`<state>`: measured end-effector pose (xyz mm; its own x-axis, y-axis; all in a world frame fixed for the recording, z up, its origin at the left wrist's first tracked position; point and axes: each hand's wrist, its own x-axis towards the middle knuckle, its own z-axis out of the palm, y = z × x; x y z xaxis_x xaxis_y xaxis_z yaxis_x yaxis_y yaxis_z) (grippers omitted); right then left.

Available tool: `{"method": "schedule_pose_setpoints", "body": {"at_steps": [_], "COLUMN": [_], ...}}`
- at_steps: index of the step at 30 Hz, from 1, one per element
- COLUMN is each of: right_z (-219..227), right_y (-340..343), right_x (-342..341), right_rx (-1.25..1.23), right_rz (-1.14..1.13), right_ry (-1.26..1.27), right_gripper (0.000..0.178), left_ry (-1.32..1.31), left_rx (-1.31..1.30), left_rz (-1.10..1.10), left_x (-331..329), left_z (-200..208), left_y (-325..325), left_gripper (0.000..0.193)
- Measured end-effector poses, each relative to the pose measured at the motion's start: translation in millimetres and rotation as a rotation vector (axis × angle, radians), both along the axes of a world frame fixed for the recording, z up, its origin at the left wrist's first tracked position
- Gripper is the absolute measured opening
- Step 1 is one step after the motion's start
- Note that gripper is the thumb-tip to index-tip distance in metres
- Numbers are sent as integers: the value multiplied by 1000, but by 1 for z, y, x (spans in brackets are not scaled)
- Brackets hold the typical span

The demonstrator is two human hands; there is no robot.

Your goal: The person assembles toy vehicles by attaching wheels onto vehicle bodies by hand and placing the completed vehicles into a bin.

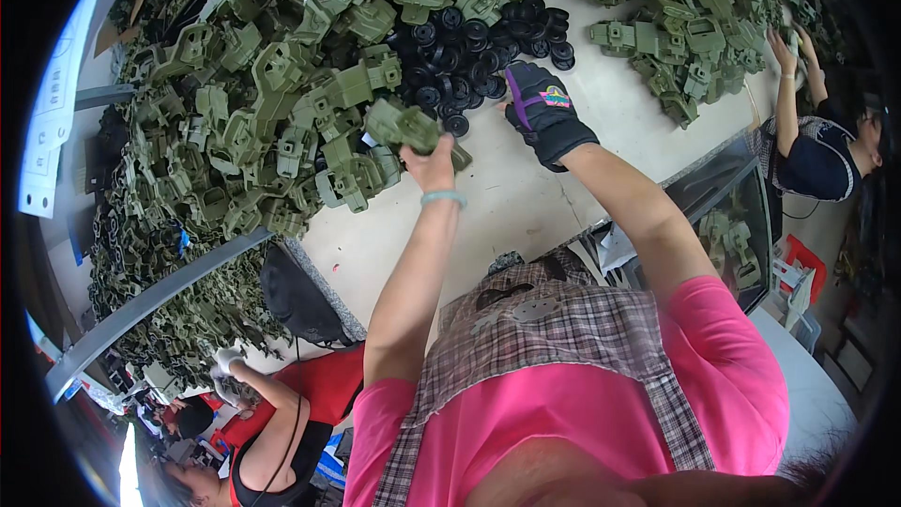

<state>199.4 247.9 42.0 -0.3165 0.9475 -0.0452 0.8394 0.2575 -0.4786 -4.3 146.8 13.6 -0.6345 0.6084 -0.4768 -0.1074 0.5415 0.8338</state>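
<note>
My bare left hand, with a pale bangle at its wrist, is closed on an olive-green plastic toy vehicle body. It holds the piece just above the table, at the edge of the heap of similar green bodies. My right hand wears a black and purple glove and is beside a pile of small black toy wheels. Its fingers are curled, with a fingertip showing at the left side; whatever they may hold is hidden.
The pale table lies under both hands. More green bodies are piled at the far right. A grey metal bar crosses the left side. Co-workers sit at the lower left and at the right.
</note>
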Motion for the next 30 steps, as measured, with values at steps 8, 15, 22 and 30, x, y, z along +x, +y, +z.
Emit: {"method": "schedule_pose_setpoints", "body": {"at_steps": [8, 15, 22, 30], "right_z": [-9, -8, -11, 7], "right_y": [6, 6, -42, -89], "right_x": [-18, -7, 56, 139], "right_rx": [177, 213, -112, -85], "right_rz": [58, 196, -92, 25], "right_ry": [-76, -78, 441, -88], "right_gripper": [48, 31, 26, 30], "left_ry": [-432, -224, -409, -8], "left_rx": [65, 6, 19, 117], "left_rz": [-173, -449, -595, -1013], "left_x": [6, 19, 42, 56], "left_z": [47, -10, -19, -17], "left_y": [-103, -128, -125, -112], "left_gripper": [63, 67, 59, 61]}}
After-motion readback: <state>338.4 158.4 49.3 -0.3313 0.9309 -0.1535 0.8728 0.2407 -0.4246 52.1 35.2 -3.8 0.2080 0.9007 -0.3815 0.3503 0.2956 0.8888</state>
